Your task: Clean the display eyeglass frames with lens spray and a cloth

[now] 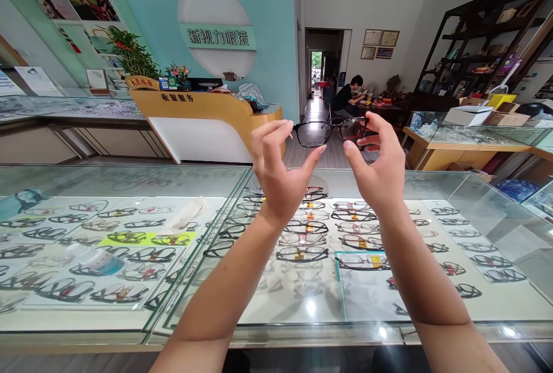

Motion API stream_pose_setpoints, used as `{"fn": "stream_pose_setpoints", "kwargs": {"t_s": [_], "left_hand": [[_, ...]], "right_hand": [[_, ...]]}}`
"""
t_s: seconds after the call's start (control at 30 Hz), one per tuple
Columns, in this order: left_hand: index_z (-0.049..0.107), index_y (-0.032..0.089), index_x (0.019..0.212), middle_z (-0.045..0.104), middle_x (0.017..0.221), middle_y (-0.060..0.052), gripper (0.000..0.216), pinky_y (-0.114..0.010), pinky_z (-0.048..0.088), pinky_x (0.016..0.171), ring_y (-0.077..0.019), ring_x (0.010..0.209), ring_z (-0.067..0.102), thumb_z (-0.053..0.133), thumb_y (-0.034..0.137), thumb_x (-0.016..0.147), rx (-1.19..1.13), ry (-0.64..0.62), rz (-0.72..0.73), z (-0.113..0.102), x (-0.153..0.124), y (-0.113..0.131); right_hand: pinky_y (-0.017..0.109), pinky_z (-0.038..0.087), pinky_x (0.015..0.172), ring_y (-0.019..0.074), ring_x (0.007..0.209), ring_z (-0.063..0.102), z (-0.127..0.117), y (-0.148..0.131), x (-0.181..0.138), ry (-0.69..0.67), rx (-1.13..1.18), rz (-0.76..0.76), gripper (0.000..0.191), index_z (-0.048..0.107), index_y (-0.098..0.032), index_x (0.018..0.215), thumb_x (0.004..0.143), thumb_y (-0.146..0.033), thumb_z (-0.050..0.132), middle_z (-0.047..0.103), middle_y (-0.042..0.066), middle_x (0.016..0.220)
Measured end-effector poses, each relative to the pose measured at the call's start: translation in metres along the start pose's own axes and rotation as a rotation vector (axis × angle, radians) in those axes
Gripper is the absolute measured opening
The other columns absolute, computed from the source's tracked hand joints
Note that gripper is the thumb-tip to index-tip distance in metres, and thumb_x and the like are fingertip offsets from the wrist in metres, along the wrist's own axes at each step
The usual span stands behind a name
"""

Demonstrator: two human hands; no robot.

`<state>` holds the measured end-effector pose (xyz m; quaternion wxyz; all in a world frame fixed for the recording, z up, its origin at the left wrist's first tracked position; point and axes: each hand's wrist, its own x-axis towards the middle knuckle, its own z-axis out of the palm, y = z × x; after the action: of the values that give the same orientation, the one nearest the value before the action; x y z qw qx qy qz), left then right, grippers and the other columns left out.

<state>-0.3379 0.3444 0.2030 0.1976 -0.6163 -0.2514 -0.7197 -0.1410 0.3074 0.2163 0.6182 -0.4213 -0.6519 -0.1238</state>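
Note:
A pair of dark-framed eyeglasses is held up level at arm's length above the glass display case. My left hand pinches its left end, fingertips near the hinge and thumb at the lower rim of the left lens. At the other end, my right hand grips the frame, with its thumb below the right lens and its index finger along the top. The temples cannot be made out well. Below my hands, rows of eyeglasses lie inside the glass display case.
Left of the seam, a bottle and a crumpled white cloth show at another eyeglass case. Beyond stands a yellow-and-white counter with plants. A seated person is at a table further back. Boxes sit on the right-hand case.

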Motion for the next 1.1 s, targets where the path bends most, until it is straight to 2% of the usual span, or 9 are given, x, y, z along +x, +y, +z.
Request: {"fn": "stream_pose_setpoints", "kwargs": {"t_s": [0.3,0.6,0.7,0.83,1.1], "left_hand": [[0.059,0.031,0.146,0.069,0.141,-0.011,0.069,-0.042,0.064,0.098,-0.0294,0.130,0.074,0.089,0.062,0.092,-0.249,-0.054,-0.164,0.010,0.000,-0.018],[0.056,0.034,0.147,0.066,0.147,-0.011,0.080,-0.039,0.067,0.093,-0.0326,0.134,0.075,0.087,0.075,0.085,-0.371,-0.090,-0.169,0.014,0.000,-0.034],[0.055,0.035,0.147,0.066,0.147,-0.012,0.077,-0.037,0.067,0.089,-0.0319,0.133,0.075,0.085,0.075,0.088,-0.366,-0.084,-0.150,0.016,0.000,-0.034],[0.054,0.035,0.150,0.064,0.148,-0.013,0.073,-0.040,0.067,0.092,-0.0325,0.135,0.073,0.080,0.072,0.094,-0.298,-0.069,-0.131,0.014,0.001,-0.030],[0.052,0.036,0.155,0.063,0.149,-0.015,0.078,-0.046,0.068,0.092,-0.0357,0.139,0.070,0.078,0.074,0.093,-0.137,-0.087,-0.198,0.013,0.001,-0.023]], "right_hand": [[0.055,0.063,0.097,0.0281,0.103,0.071,-0.004,-0.005,0.002,0.070,-0.022,-0.067,0.056,0.057,-0.029,0.148,0.098,-0.047,0.075,0.065,0.012,0.136],[0.052,0.064,0.095,0.0254,0.101,0.069,-0.005,-0.007,0.001,0.078,-0.023,-0.082,0.053,0.056,-0.029,0.144,0.098,-0.045,0.076,0.063,0.011,0.135],[0.052,0.064,0.095,0.0253,0.102,0.068,-0.005,-0.007,0.001,0.080,-0.019,-0.085,0.053,0.056,-0.029,0.144,0.097,-0.045,0.076,0.062,0.011,0.135],[0.053,0.063,0.097,0.0275,0.106,0.069,-0.004,-0.007,0.001,0.064,-0.006,-0.065,0.053,0.056,-0.029,0.145,0.098,-0.044,0.075,0.061,0.011,0.137],[0.061,0.062,0.104,0.0338,0.120,0.070,-0.003,-0.003,0.000,0.022,0.007,-0.042,0.058,0.051,-0.031,0.152,0.101,-0.052,0.071,0.059,0.014,0.142]]}}
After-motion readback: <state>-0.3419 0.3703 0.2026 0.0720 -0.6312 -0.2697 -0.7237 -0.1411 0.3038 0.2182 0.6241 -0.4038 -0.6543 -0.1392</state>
